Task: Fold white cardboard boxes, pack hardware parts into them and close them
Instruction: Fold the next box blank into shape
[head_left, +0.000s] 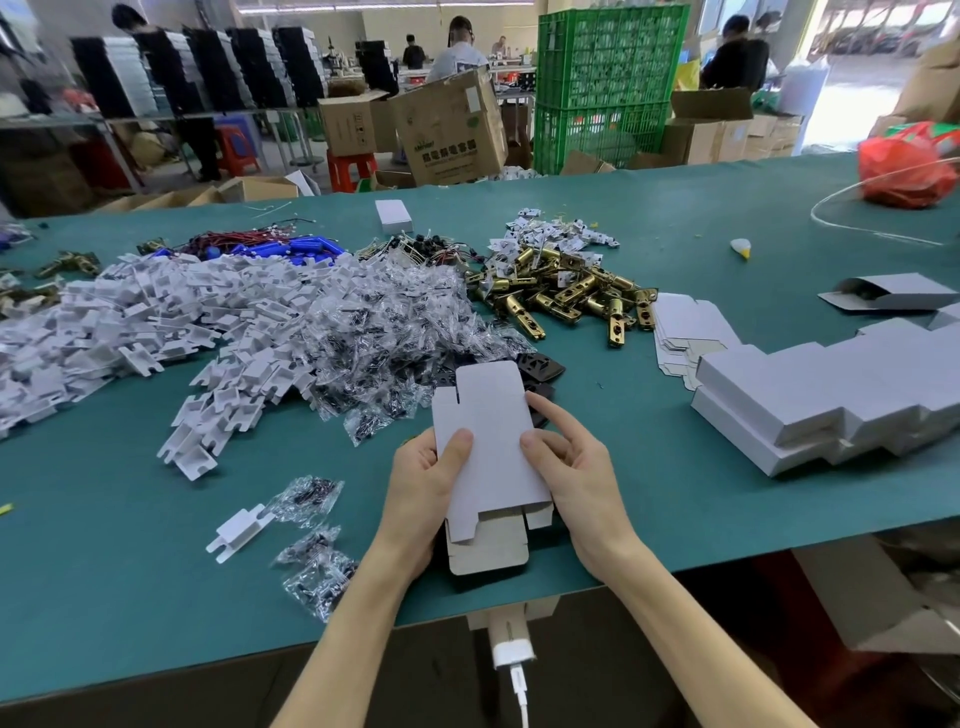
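A flat white cardboard box (491, 441) is held just above the green table (675, 499), its grey end flaps pointing toward me. My left hand (421, 483) grips its left edge, thumb on top. My right hand (566, 467) grips the right edge, thumb on the face and index finger stretched along the side. Brass latch parts (566, 291) lie in a heap beyond. Bagged screws (384, 332) and white plastic inserts (156, 317) are piled to the left. A stack of flat box blanks (685, 332) and closed white boxes (810, 400) sit to the right.
Loose screw bags (311, 499) and one white insert (239, 530) lie near my left forearm. Black plates (540, 369) show behind the box. A red bag (909, 166) is at the far right. Cartons, green crates and people stand past the table. A charger cable (514, 670) hangs at the front edge.
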